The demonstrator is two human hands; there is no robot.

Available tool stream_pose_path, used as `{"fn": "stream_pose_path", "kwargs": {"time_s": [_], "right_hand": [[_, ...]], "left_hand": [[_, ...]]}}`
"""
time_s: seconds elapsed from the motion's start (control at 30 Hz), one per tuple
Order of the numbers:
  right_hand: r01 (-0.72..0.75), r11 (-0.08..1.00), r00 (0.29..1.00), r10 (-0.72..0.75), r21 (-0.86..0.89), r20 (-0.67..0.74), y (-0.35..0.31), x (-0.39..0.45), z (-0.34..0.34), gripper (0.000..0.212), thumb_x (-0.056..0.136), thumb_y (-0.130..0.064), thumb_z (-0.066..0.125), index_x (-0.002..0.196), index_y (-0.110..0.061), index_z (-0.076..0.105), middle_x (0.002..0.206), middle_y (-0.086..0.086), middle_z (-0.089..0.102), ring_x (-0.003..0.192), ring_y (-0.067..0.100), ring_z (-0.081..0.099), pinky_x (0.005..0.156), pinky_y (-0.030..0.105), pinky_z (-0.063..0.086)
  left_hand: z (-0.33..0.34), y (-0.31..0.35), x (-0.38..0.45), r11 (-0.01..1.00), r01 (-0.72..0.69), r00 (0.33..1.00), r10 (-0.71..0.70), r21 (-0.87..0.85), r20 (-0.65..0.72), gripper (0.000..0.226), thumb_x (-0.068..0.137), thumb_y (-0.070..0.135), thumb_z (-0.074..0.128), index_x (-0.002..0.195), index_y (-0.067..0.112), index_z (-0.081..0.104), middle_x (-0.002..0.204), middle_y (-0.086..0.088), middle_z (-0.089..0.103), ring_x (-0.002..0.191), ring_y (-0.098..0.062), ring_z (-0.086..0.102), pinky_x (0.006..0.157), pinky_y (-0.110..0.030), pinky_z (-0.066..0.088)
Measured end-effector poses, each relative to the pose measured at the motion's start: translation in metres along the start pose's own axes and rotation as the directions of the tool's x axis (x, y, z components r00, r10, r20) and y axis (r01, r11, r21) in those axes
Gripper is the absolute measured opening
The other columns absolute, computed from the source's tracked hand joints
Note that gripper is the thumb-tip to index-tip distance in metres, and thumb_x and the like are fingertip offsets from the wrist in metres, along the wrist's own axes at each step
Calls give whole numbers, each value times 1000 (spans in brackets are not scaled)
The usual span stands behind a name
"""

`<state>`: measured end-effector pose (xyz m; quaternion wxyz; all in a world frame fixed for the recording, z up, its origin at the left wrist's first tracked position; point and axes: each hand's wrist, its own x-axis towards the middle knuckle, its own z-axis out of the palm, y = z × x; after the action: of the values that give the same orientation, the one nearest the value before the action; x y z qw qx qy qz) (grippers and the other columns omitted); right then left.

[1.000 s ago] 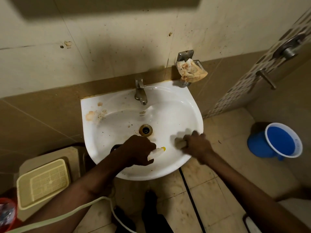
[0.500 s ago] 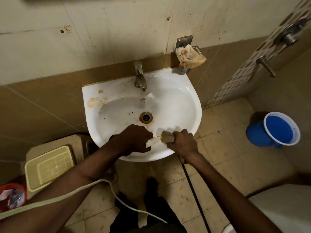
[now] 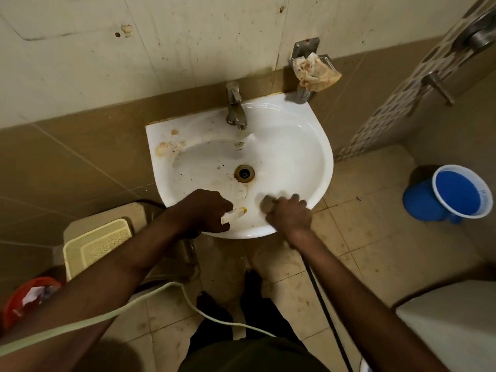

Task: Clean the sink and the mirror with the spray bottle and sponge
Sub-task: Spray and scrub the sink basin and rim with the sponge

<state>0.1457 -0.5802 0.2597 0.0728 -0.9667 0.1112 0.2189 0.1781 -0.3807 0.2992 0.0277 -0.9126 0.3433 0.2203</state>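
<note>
A white wall sink (image 3: 319,146) has brown stains at its back left corner and around the drain (image 3: 244,173). My left hand (image 3: 205,210) grips the spray bottle (image 3: 234,212) over the sink's near rim; only its white nozzle with a yellow tip shows. My right hand (image 3: 291,216) holds a grey-brown sponge (image 3: 267,204) and presses it on the near right inner wall of the basin. The sponge looks blurred. No mirror is in view.
A metal tap (image 3: 236,106) stands at the sink's back. A soap holder with a crumpled stained cloth (image 3: 314,71) hangs to its right. On the floor: blue bucket (image 3: 453,196) at right, cream tray (image 3: 94,244) and red bin (image 3: 24,296) at left, a pale hose (image 3: 209,315).
My right hand with the sponge slid left along the near basin wall, then back to the right. My left hand kept its grip on the spray bottle at the near rim.
</note>
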Motion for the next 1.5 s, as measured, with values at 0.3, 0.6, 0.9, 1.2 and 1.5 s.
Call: {"fn": "stream_pose_path", "kwargs": {"time_s": [0.3,0.6,0.9,1.2,1.5], "right_hand": [[102,994,968,-106,27,229,-58,0,17,47,87,-44,52,121,-12,55,121,11,54,111,29,53,86,34,43],[-11,993,998,17,-121,52,0,15,1,48,84,-49,57,115,-13,59,116,12,55,106,30,53,83,35,44],[545,816,763,-578,192,290,-13,4,6,50,77,-38,65,124,-22,56,107,5,51,98,22,48,77,33,44],[746,663,662,-748,55,43,-60,-28,49,45,84,-27,64,127,-22,53,115,10,50,102,30,46,74,33,38],[652,755,755,-639,-66,150,-4,-22,22,53,82,-29,67,132,-31,49,122,5,49,103,28,46,76,33,41]], "left_hand": [[5,-19,-29,999,35,996,-33,-23,83,38,87,43,54,117,20,59,106,-3,67,98,-21,61,71,-26,38],[12,-29,-52,997,-8,985,20,-71,169,30,87,39,57,110,22,63,103,-1,68,93,-18,62,62,-20,34],[15,-62,-70,986,130,968,-102,-110,230,27,87,33,57,110,19,62,109,-1,66,101,-20,60,83,-29,46],[24,-76,-81,973,153,971,-114,-175,212,24,89,33,58,108,20,63,108,1,66,98,-17,61,82,-27,45],[21,-78,-83,961,166,956,-102,-222,273,29,86,31,63,113,20,64,112,0,65,102,-17,61,90,-30,47]]}}
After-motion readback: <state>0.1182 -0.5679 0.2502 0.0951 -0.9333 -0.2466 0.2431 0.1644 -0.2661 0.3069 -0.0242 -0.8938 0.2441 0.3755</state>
